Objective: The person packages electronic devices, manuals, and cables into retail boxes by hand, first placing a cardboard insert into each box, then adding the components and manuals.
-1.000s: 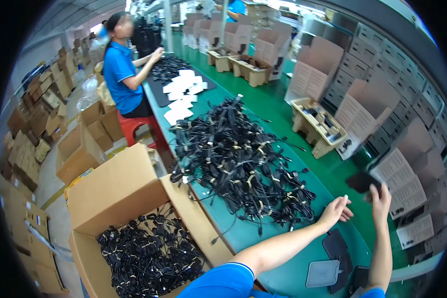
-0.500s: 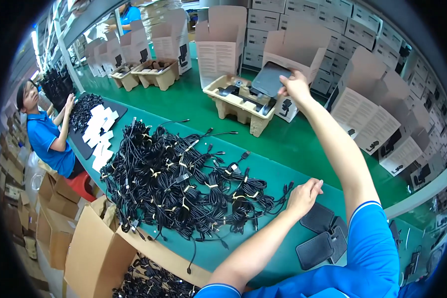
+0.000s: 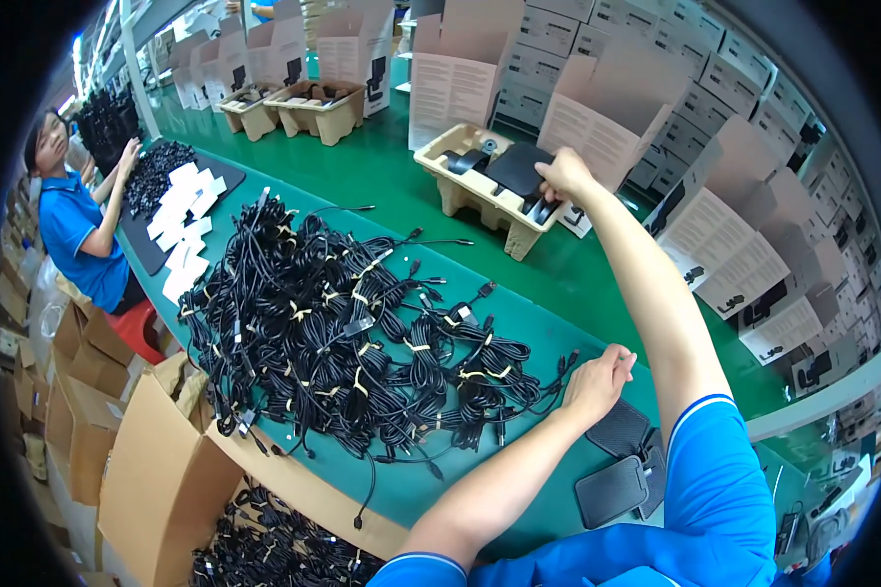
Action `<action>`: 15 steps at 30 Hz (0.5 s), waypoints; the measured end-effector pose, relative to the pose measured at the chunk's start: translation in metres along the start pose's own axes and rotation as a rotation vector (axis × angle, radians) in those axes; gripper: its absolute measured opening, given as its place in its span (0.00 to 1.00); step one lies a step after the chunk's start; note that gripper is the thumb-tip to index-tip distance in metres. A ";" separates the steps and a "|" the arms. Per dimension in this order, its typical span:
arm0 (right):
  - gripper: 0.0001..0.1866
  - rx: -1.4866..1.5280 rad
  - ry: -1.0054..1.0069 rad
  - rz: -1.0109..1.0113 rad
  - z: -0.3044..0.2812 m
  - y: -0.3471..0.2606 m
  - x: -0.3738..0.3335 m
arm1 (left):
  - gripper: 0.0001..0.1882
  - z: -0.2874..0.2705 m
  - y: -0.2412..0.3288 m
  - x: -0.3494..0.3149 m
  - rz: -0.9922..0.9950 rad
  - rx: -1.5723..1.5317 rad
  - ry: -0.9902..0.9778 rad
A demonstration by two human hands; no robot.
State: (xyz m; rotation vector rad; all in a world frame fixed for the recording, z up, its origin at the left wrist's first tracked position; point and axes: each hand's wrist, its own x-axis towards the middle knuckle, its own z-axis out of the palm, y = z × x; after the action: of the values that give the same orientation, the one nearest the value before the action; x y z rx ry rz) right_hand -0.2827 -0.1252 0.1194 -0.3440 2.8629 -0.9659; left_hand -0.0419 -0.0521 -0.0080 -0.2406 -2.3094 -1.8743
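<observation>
My right hand (image 3: 565, 174) grips the edge of a flat black pad (image 3: 519, 168) with rounded corners, low over the moulded pulp tray (image 3: 467, 199). Other black parts lie in that tray, partly covered by the pad. My left hand (image 3: 597, 382) is closed on the green bench, beside the right end of a large heap of black cables (image 3: 333, 333) tied in bundles. Its palm side is hidden, so anything inside it cannot be made out. Close to my left wrist lie several black leather-like pads (image 3: 612, 491).
Open white cartons (image 3: 460, 103) stand along the green conveyor (image 3: 382, 176), with stacked boxes (image 3: 680, 108) behind. Two more pulp trays (image 3: 315, 112) sit farther left. A co-worker (image 3: 78, 220) sits at the left beside white cards (image 3: 186, 220). A cardboard box (image 3: 166, 460) holds more cables below the bench.
My right hand has moved slightly left and lowered the tilted black pad, which now lies flatter over the tray. My left hand has stayed nearly in place. The view has shifted slightly.
</observation>
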 end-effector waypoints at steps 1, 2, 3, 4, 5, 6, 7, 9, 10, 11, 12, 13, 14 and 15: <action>0.14 -0.056 0.023 -0.005 0.003 0.003 -0.004 | 0.14 -0.001 0.000 0.000 -0.006 0.000 0.009; 0.15 -0.111 0.046 -0.011 0.006 0.006 -0.009 | 0.14 -0.001 0.001 -0.001 -0.012 -0.004 0.008; 0.15 -0.113 0.040 -0.017 0.006 0.009 -0.013 | 0.14 -0.001 0.002 -0.001 -0.016 -0.009 0.005; 0.14 -0.315 0.142 -0.091 0.005 0.012 -0.017 | 0.14 -0.001 0.004 -0.001 -0.021 -0.014 0.002; 0.12 -0.515 0.246 -0.166 0.006 0.013 -0.019 | 0.14 -0.001 0.005 -0.001 -0.025 -0.018 0.000; 0.12 -0.517 0.238 -0.172 0.009 0.011 -0.026 | 0.14 -0.001 0.005 -0.001 -0.031 -0.021 0.008; 0.11 -0.568 0.320 -0.279 0.012 0.009 -0.031 | 0.14 0.000 0.006 -0.001 -0.034 -0.026 -0.001; 0.10 -0.657 0.482 -0.499 0.021 -0.001 -0.045 | 0.15 -0.001 0.005 -0.001 -0.043 -0.035 -0.014; 0.10 -0.698 0.565 -0.609 0.025 -0.005 -0.053 | 0.16 -0.002 0.005 0.000 -0.046 -0.039 -0.022; 0.10 -0.643 0.571 -0.713 0.027 -0.015 -0.064 | 0.16 -0.003 0.007 0.000 -0.048 -0.038 -0.015; 0.09 -0.587 0.573 -0.813 0.031 -0.024 -0.078 | 0.16 -0.005 0.011 0.000 -0.074 -0.016 -0.056; 0.09 -0.580 0.565 -0.817 0.039 -0.031 -0.092 | 0.17 -0.008 0.014 -0.001 -0.105 0.008 -0.093; 0.09 -0.469 0.427 -0.934 0.046 -0.037 -0.107 | 0.18 -0.011 0.016 -0.001 -0.136 0.033 -0.132; 0.10 -0.357 0.290 -1.045 0.051 -0.042 -0.123 | 0.19 -0.013 0.017 -0.002 -0.163 0.056 -0.171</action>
State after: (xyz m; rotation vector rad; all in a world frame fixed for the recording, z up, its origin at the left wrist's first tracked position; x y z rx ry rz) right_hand -0.1477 -0.1580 0.1073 -1.9979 3.0293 -0.5658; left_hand -0.0362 -0.0612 0.0106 -0.2200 -2.5624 -1.9285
